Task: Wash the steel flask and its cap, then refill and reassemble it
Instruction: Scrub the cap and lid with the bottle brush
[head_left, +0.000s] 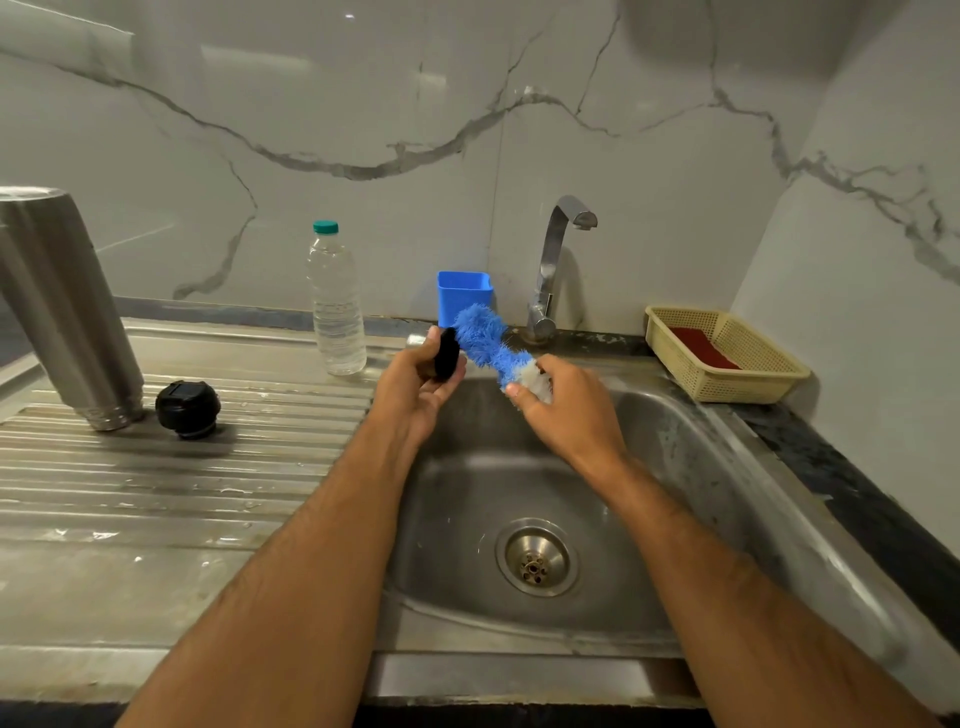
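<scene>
The steel flask (62, 312) stands upside down on the ribbed drainboard (156, 478) at the far left. Beside it lies a black stopper (188, 408). Over the sink, my left hand (415, 389) grips a small black cap piece (447, 354). My right hand (566, 405) holds a blue bristle brush (480, 338) by its white lower end, and the blue bristles touch the black cap piece.
A clear water bottle (335, 306) with a green lid stands on the drainboard's back edge. A blue cup (464, 296) and the tap (553, 260) are behind the sink basin (649, 441). A beige basket (727, 358) with a red pad sits right.
</scene>
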